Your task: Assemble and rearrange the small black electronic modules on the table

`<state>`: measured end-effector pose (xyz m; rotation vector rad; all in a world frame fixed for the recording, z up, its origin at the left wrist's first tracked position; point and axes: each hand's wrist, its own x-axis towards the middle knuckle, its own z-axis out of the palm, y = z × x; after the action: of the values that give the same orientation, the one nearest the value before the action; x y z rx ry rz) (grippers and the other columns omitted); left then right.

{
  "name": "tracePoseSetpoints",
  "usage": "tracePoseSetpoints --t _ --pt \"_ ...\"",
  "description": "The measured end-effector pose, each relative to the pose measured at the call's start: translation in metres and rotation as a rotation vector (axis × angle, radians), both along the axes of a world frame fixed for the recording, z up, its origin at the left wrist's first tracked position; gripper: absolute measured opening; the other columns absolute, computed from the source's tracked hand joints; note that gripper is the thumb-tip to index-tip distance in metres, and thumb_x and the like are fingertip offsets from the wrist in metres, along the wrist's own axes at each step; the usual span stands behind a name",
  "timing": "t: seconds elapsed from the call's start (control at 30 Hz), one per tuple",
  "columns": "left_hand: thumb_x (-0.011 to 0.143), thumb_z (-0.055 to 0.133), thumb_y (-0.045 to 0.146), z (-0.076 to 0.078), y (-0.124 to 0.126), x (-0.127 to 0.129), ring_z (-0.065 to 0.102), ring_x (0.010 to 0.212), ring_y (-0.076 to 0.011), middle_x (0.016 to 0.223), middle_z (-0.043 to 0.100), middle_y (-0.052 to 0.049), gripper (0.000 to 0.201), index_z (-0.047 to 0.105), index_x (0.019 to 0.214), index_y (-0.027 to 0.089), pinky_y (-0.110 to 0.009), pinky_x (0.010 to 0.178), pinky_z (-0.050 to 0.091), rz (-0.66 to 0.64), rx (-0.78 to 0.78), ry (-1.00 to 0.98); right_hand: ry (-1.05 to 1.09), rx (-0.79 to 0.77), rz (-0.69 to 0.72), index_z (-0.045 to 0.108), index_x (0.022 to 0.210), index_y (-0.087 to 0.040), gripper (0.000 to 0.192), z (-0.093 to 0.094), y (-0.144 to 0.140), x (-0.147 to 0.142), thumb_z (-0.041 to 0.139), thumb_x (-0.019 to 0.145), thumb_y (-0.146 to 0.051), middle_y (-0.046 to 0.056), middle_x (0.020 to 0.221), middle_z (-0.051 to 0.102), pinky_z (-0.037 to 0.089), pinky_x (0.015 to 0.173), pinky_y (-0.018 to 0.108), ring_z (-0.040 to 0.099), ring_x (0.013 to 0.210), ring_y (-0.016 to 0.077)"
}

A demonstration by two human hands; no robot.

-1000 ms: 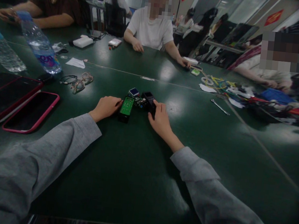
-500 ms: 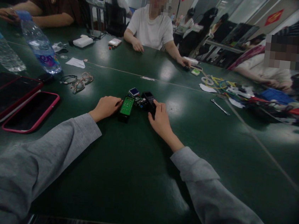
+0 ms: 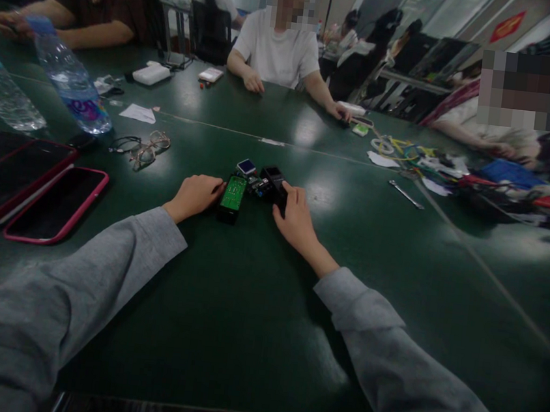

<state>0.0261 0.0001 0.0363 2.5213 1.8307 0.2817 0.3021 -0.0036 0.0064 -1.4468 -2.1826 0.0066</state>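
My left hand (image 3: 196, 196) is closed at the left side of a small black case with a green circuit board (image 3: 233, 194) facing up; some of its fingertips are hidden. My right hand (image 3: 298, 220) has its thumb and fingers around a second black plastic case (image 3: 275, 184), lying tilted to the right of the first. Between the two cases sit small electronic parts (image 3: 258, 186), too small to make out fully. Just behind them lies a little module with a dark blue screen (image 3: 246, 166). Everything rests on the dark green table.
Left lie a phone in a pink-red case (image 3: 59, 206), a larger dark device (image 3: 8, 171), glasses (image 3: 146, 153) and two water bottles, one with a purple label (image 3: 85, 104). Right are a wrench (image 3: 406, 194) and tangled cables (image 3: 498, 183). Other people sit around the table.
Both hands and the two cases stay where they were. Only the camera's view has shifted very slightly.
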Motion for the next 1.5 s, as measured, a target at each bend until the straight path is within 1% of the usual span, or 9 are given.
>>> tracePoseSetpoints --t 0.2,0.6,0.83,1.0,1.27,1.5 --pt "0.1 0.031 0.039 0.002 -0.0006 0.0004 0.065 0.078 -0.0203 0.093 0.071 -0.01 0.044 0.069 0.095 0.018 -0.029 0.066 0.044 0.007 -0.012 -0.005 0.018 0.012 0.008 0.032 0.145 -0.015 0.06 0.0005 -0.0005 0.0005 0.048 0.088 -0.026 0.02 0.129 0.044 0.052 0.09 0.054 0.05 0.119 0.0343" --pt "0.1 0.031 0.039 -0.0002 0.0004 0.0001 0.065 0.077 -0.0204 0.091 0.071 -0.01 0.044 0.069 0.094 0.018 -0.029 0.064 0.043 0.007 -0.006 -0.005 0.023 -0.02 0.007 0.031 0.146 -0.014 0.061 0.0021 -0.0018 0.0 0.048 0.088 -0.026 0.021 0.131 0.042 0.05 0.092 0.055 0.048 0.121 0.0355" --pt "0.1 0.03 0.04 -0.0005 0.0017 0.0002 0.065 0.077 -0.0216 0.09 0.071 -0.011 0.045 0.069 0.096 0.018 -0.03 0.064 0.043 0.013 -0.011 0.001 0.01 -0.005 0.006 0.031 0.145 -0.013 0.061 0.0007 -0.0014 0.0003 0.048 0.088 -0.025 0.02 0.13 0.042 0.05 0.093 0.054 0.048 0.12 0.0347" --pt "0.1 0.032 0.04 -0.0016 0.0021 0.0006 0.065 0.078 -0.0201 0.089 0.071 -0.009 0.043 0.069 0.096 0.019 -0.03 0.065 0.044 0.021 -0.01 -0.009 0.003 -0.014 0.007 0.031 0.145 -0.011 0.061 -0.0016 0.0005 0.0011 0.048 0.088 -0.026 0.021 0.131 0.041 0.05 0.095 0.054 0.046 0.123 0.0352" --pt "0.1 0.032 0.04 -0.0025 0.0018 0.0008 0.065 0.079 -0.0218 0.09 0.07 -0.01 0.043 0.07 0.097 0.018 -0.032 0.067 0.045 0.014 -0.016 -0.031 0.005 -0.015 0.008 0.03 0.146 -0.014 0.062 -0.0017 0.0002 0.0011 0.049 0.088 -0.026 0.02 0.131 0.041 0.05 0.095 0.054 0.046 0.124 0.0355" --pt "0.1 0.033 0.039 0.0002 0.0005 0.0012 0.065 0.081 -0.0215 0.092 0.07 -0.01 0.042 0.07 0.098 0.018 -0.031 0.069 0.045 0.015 -0.027 -0.04 0.013 -0.029 0.013 0.029 0.146 -0.015 0.062 -0.0004 -0.0001 0.0008 0.049 0.088 -0.026 0.02 0.132 0.041 0.049 0.096 0.056 0.045 0.124 0.0361"
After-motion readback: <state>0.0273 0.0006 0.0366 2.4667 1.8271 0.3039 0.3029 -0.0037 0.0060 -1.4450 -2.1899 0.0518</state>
